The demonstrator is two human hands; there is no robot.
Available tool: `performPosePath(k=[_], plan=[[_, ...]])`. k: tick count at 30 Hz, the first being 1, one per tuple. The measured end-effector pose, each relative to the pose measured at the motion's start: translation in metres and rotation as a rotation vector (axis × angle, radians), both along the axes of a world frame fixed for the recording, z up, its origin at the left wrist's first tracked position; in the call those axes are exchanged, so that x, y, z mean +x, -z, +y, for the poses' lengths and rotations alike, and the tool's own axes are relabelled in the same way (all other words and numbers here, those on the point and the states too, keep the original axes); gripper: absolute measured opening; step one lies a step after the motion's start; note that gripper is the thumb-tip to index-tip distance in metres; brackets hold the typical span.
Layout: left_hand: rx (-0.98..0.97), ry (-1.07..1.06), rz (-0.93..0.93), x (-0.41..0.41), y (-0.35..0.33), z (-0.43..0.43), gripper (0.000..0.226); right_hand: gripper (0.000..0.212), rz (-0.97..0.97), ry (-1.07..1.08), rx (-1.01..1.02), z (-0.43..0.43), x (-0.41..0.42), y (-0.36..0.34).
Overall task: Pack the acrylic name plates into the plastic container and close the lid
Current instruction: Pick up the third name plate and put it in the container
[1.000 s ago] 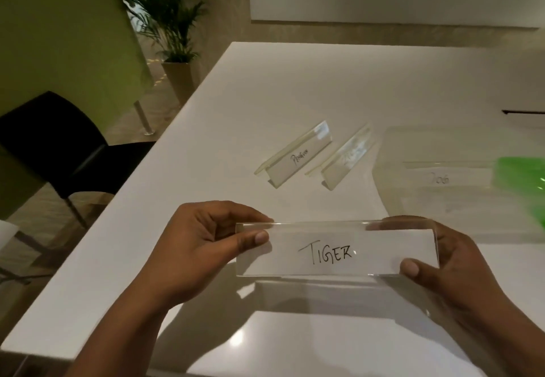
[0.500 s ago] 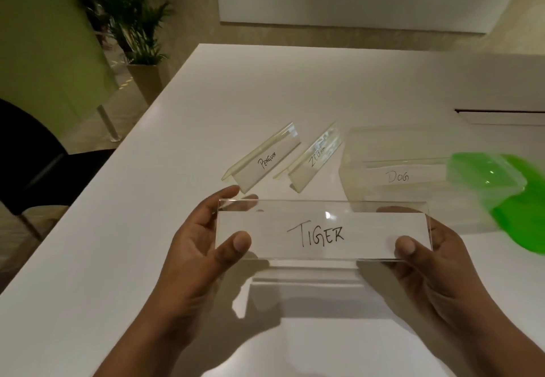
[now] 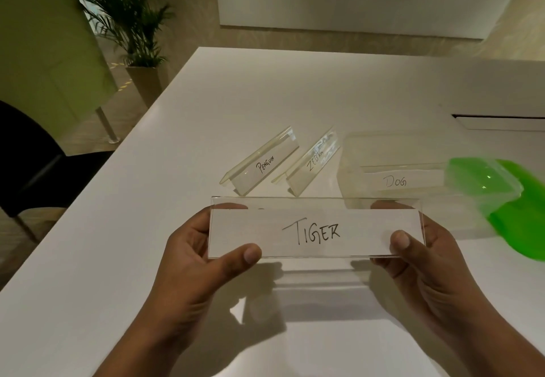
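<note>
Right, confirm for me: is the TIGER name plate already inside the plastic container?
No, both the left hand and right hand hold the TIGER name plate above the table, in front of the plastic container.

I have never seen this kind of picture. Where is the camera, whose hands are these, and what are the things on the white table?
The camera sits on a person's head and looks down, so you see that person's own two bare hands. The left hand and right hand hold a clear TIGER name plate by its ends, above the white table. On the table lie a PENGUIN plate and a ZEBRA plate. To the right stands a clear plastic container with a DOG plate inside; its green lid is off.
</note>
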State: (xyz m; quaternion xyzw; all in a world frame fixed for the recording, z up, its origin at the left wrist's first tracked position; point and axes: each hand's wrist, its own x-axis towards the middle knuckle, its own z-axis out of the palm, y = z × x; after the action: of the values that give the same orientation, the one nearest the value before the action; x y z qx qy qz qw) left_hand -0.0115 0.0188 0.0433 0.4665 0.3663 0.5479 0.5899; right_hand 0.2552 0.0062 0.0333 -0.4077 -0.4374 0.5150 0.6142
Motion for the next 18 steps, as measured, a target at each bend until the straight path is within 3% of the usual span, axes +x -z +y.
performPosePath(k=[15, 18], plan=[[0.005, -0.002, 0.013, 0.0012, -0.0054, 0.0026, 0.064, 0.037, 0.003, -0.013, 0.008, 0.0010, 0.0009, -0.0012], [0.009, 0.011, 0.011, 0.0010, -0.0042, 0.0042, 0.065, 0.060, -0.018, -0.121, -0.011, 0.0004, 0.0082, -0.0065]])
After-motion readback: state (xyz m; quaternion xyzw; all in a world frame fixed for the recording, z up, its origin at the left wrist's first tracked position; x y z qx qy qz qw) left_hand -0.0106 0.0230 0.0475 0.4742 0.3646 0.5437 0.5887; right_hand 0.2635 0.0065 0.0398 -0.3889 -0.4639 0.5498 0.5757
